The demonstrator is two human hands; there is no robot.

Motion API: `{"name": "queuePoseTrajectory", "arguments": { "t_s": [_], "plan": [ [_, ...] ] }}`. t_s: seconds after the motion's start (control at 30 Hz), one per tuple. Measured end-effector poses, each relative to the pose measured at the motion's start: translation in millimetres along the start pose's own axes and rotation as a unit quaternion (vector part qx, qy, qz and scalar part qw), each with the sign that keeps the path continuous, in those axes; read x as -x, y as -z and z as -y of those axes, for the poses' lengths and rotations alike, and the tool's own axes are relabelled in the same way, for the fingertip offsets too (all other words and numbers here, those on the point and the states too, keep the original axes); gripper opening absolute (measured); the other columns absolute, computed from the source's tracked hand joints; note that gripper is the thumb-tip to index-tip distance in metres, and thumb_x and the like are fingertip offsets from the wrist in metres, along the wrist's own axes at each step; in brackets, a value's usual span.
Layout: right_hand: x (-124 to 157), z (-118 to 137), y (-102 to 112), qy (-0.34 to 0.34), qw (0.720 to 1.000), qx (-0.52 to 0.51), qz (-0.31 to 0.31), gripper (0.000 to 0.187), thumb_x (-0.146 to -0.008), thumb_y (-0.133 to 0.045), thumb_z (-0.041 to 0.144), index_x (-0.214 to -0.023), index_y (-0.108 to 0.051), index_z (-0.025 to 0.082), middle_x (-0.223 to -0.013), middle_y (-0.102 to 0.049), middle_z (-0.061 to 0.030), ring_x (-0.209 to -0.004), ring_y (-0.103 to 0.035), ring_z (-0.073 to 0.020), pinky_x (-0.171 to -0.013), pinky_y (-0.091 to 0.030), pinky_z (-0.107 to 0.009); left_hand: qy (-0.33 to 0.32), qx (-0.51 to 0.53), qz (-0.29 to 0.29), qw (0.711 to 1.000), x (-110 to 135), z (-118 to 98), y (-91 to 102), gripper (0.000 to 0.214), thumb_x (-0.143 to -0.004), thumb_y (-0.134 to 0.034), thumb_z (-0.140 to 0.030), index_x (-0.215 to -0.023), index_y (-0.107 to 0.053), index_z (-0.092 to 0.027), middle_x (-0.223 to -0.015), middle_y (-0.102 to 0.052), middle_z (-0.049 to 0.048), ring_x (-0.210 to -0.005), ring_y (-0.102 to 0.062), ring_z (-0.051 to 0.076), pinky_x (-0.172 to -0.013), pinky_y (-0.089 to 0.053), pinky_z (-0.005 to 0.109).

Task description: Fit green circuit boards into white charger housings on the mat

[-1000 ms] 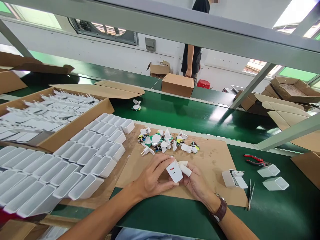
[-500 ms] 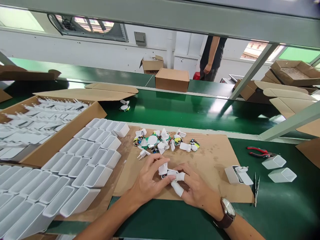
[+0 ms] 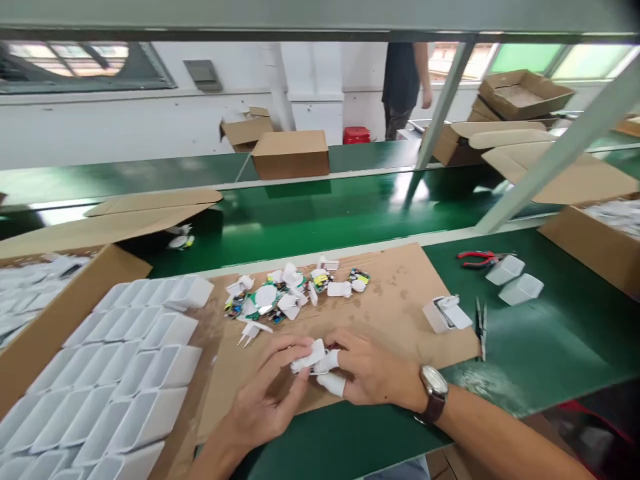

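My left hand (image 3: 273,393) and my right hand (image 3: 373,373) meet over a brown cardboard sheet (image 3: 400,300) near the table's front edge. Both pinch a small white charger part (image 3: 310,357) between their fingertips. White finger cots cover two fingers of my right hand, and a watch sits on that wrist. Just beyond the hands lies a pile of loose charger parts and circuit boards (image 3: 293,293). Rows of empty white charger shells (image 3: 140,373) lie to the left.
An open cardboard box (image 3: 60,307) stands at far left. Red-handled pliers (image 3: 477,257), two white shells (image 3: 515,280), tweezers (image 3: 481,320) and an opened charger (image 3: 445,313) lie right. A green conveyor (image 3: 325,207) carries a closed box (image 3: 290,155); a person stands beyond it.
The view has swung right and tilted. The white part has turned in my fingers from showing its flat face to lying edge-on, and both hands stay closed on it.
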State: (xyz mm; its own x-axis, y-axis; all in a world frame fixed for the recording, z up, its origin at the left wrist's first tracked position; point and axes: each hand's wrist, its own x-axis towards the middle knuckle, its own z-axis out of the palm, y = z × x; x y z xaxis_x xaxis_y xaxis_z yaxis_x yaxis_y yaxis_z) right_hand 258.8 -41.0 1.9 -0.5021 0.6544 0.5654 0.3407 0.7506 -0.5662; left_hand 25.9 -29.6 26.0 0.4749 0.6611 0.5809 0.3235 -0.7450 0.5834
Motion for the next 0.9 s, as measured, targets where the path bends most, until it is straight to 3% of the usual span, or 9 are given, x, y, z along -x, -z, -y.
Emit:
{"name": "queuePoseTrajectory", "arguments": {
  "t_s": [0.17, 0.33, 0.4, 0.57, 0.63, 0.8, 0.9],
  "plan": [
    [4.7, -6.8, -8.2, 0.017, 0.999, 0.045, -0.010, 0.012, -0.106, -0.058, 0.034, -0.102, -0.058, 0.023, -0.107, -0.070, -0.0088, -0.089, -0.070, -0.0176, -0.073, -0.059, -0.029, -0.001, 0.021, 0.006, 1.000, 4.3, 9.0, 3.6, 0.032, -0.095, -0.062, -0.005, -0.121, -0.068, -0.024, -0.119, -0.073, 0.0096, -0.114, -0.072, 0.022, -0.094, -0.063, 0.034],
    [7.4, -4.9, -6.0, -0.053, 0.998, 0.004, -0.013, 0.027, -0.105, -0.065, 0.044, -0.114, -0.050, 0.023, -0.094, -0.072, -0.0042, -0.074, -0.069, -0.0184, -0.065, -0.055, -0.030, -0.029, 0.052, 0.017, 0.998, -0.7, 5.5, 3.5, 0.032, -0.093, -0.060, -0.001, -0.114, -0.068, -0.023, -0.114, -0.075, 0.0086, -0.108, -0.074, 0.020, -0.091, -0.064, 0.034],
    [5.4, -2.9, -2.3, -0.068, 0.998, -0.003, -0.004, 0.032, -0.104, -0.067, 0.042, -0.122, -0.050, 0.022, -0.098, -0.070, -0.0053, -0.077, -0.069, -0.0193, -0.068, -0.056, -0.031, -0.050, 0.055, 0.026, 0.997, -3.8, 3.6, 3.1, 0.031, -0.092, -0.060, 0.000, -0.113, -0.068, -0.022, -0.113, -0.075, 0.0090, -0.104, -0.074, 0.020, -0.089, -0.064, 0.033],
    [0.5, 0.5, 2.0, -0.002, 0.999, -0.036, -0.011, 0.041, -0.104, -0.063, 0.025, -0.142, -0.047, 0.022, -0.118, -0.068, -0.0118, -0.099, -0.070, -0.0217, -0.083, -0.061, -0.035, -0.063, 0.063, 0.018, 0.996, -5.4, 0.6, -1.4, 0.031, -0.092, -0.059, -0.001, -0.113, -0.068, -0.021, -0.108, -0.073, 0.0089, -0.097, -0.074, 0.019, -0.084, -0.064, 0.031],
    [1.0, -1.9, 0.3, -0.004, 0.999, -0.037, -0.014, 0.047, -0.103, -0.063, 0.022, -0.147, -0.047, 0.024, -0.118, -0.068, -0.0112, -0.099, -0.070, -0.0216, -0.084, -0.062, -0.035, -0.056, 0.066, 0.007, 0.996, -4.0, 0.8, -4.6, 0.031, -0.093, -0.059, -0.003, -0.115, -0.068, -0.022, -0.110, -0.071, 0.0098, -0.097, -0.073, 0.019, -0.083, -0.064, 0.031],
    [-0.2, -4.8, 1.5, -0.007, 1.000, 0.006, -0.007, 0.051, -0.103, -0.060, 0.019, -0.152, -0.046, 0.025, -0.124, -0.069, -0.0122, -0.106, -0.070, -0.0236, -0.088, -0.064, -0.038, -0.088, 0.025, -0.021, 0.996, -0.6, 5.4, -6.1, 0.040, -0.096, -0.059, -0.007, -0.132, -0.066, -0.023, -0.122, -0.066, 0.0133, -0.109, -0.070, 0.022, -0.091, -0.064, 0.037],
    [3.1, 5.8, 13.7, -0.008, 0.997, 0.070, -0.014, 0.042, -0.104, -0.058, 0.016, -0.144, -0.052, 0.024, -0.125, -0.068, -0.0126, -0.110, -0.070, -0.0244, -0.091, -0.064, -0.039, -0.082, -0.018, -0.027, 0.996, 2.2, 4.6, -2.1, 0.047, -0.098, -0.063, -0.010, -0.143, -0.060, -0.023, -0.133, -0.062, 0.0152, -0.117, -0.068, 0.024, -0.097, -0.063, 0.039]
  ]
}}
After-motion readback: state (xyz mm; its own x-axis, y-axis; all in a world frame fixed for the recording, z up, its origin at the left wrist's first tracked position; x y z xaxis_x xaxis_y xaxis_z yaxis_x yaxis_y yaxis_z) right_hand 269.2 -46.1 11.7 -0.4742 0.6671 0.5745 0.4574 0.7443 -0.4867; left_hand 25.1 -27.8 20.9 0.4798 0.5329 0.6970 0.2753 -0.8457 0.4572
